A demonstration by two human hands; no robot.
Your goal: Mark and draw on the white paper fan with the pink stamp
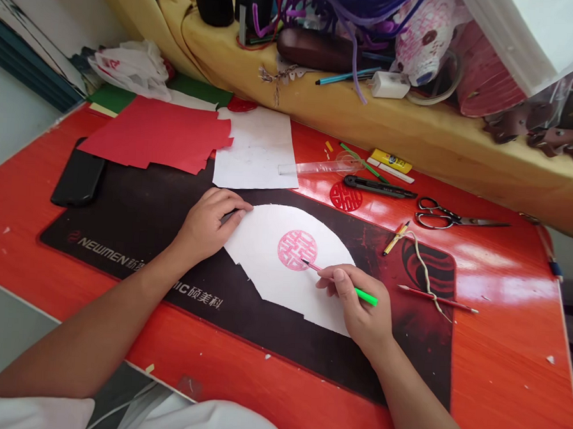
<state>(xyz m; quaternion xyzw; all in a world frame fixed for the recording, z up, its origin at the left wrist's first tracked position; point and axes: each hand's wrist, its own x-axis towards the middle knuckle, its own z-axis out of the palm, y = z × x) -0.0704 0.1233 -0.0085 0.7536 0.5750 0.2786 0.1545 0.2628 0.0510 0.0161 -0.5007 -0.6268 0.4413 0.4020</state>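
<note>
fan-shaped paper (pixel 278 284), pen (pixel 365 297) over it, plastic bag (pixel 133 69), contents unclear

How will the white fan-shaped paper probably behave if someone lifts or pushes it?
The white fan-shaped paper is probably light, because it looks thin. Lifted by one edge, it may bend, being a broad sheet. Pushed, it could slide, as it seems loose on the desk mat.

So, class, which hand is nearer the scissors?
Right. The right hand is on the near side of the scissors, holding a pen; the left hand is farther off, at the opposite end of the white paper.
</note>
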